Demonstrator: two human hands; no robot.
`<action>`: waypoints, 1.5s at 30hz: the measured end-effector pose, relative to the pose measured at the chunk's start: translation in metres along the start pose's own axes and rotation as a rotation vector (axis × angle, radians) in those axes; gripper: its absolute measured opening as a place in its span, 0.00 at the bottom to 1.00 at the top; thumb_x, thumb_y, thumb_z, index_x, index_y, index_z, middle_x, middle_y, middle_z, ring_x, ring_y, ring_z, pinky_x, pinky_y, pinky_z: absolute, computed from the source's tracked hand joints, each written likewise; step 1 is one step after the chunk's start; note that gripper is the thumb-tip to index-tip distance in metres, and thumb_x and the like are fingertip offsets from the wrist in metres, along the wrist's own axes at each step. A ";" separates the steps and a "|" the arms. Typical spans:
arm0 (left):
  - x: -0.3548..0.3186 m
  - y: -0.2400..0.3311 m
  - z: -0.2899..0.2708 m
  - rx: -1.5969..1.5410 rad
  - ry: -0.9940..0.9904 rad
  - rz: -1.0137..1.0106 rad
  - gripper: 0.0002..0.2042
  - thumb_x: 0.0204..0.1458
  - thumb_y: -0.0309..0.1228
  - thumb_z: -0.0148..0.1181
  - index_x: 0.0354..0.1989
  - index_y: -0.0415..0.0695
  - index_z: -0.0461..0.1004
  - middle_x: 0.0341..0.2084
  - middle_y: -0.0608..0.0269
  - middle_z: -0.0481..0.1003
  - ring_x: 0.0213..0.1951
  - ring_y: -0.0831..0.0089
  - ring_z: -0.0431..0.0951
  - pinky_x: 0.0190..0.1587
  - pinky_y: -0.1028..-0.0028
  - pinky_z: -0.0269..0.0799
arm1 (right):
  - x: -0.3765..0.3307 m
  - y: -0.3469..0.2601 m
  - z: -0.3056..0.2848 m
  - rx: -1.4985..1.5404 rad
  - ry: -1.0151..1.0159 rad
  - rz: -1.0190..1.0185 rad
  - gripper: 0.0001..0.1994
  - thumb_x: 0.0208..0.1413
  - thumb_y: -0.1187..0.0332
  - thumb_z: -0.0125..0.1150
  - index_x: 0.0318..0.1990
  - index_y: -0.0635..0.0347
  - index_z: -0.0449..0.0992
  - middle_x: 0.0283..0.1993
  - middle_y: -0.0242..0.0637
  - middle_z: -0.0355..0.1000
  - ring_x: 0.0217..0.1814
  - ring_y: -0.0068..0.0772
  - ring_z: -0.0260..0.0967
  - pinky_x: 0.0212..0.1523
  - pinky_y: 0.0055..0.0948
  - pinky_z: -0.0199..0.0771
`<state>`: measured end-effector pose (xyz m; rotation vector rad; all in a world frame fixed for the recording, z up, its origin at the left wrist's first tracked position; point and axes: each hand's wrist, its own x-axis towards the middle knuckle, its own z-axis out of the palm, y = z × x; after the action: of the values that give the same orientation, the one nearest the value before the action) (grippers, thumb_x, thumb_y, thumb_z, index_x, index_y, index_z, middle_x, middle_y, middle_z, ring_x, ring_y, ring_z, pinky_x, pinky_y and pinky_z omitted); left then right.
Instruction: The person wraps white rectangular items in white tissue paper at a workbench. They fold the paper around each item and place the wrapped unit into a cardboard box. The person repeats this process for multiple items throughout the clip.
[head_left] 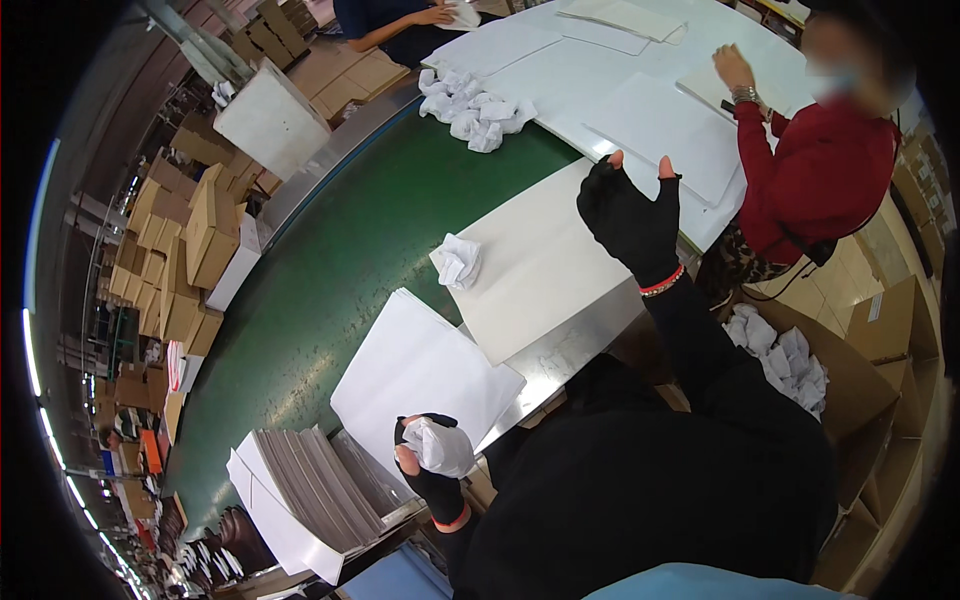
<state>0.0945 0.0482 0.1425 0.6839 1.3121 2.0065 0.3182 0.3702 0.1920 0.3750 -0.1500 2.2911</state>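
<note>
My left hand (432,468), in a black glove with bare thumb and fingertip, is closed around a crumpled white paper ball (440,447). It is beside a stack of white paper sheets (415,370) at the belt's near edge. Farther right, my raised right hand (635,212), gloved the same way, holds nothing; its thumb and a fingertip stand apart. Below and left of that hand lies a broad off-white sheet (540,260). Another crumpled paper ball (459,262) rests on the sheet's left end.
A green conveyor belt (300,300) runs past. Crumpled papers (475,112) lie where it meets a white table (720,40). A person in red (820,190) works there, another person (400,30) beyond. Near left stands a stack of grey boards (320,485); at right, a carton of crumpled paper (780,360).
</note>
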 end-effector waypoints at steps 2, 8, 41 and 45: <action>0.000 -0.001 0.000 -0.011 0.014 0.002 0.31 0.55 0.60 0.48 0.40 0.38 0.68 0.30 0.51 0.76 0.31 0.67 0.75 0.37 0.70 0.69 | -0.005 0.000 0.001 -0.105 -0.184 0.097 0.32 0.54 0.33 0.46 0.45 0.54 0.70 0.37 0.35 0.67 0.40 0.36 0.63 0.45 0.37 0.64; 0.001 -0.002 0.004 -0.016 0.008 -0.019 0.31 0.55 0.60 0.47 0.40 0.38 0.67 0.30 0.49 0.76 0.31 0.66 0.75 0.37 0.69 0.69 | -0.019 0.003 -0.014 -0.191 -0.156 0.141 0.29 0.54 0.31 0.46 0.40 0.50 0.68 0.32 0.29 0.62 0.38 0.33 0.62 0.39 0.34 0.62; 0.025 -0.029 0.049 0.006 0.139 0.020 0.38 0.55 0.66 0.41 0.53 0.39 0.63 0.43 0.55 0.73 0.44 0.65 0.74 0.51 0.66 0.67 | -0.065 0.071 -0.048 -1.283 -0.150 0.476 0.41 0.46 0.69 0.73 0.67 0.60 0.54 0.62 0.41 0.63 0.63 0.31 0.61 0.61 0.34 0.64; 0.009 -0.064 0.048 0.456 0.172 0.056 0.41 0.55 0.67 0.39 0.61 0.41 0.58 0.46 0.59 0.71 0.45 0.70 0.74 0.48 0.69 0.71 | -0.077 0.121 -0.041 -1.396 -0.292 0.278 0.54 0.35 0.63 0.81 0.70 0.60 0.50 0.64 0.44 0.62 0.66 0.38 0.60 0.64 0.35 0.60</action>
<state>0.1378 0.1026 0.1013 0.7687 1.9037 1.8529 0.2697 0.2428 0.1300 -0.0782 -1.8692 1.8039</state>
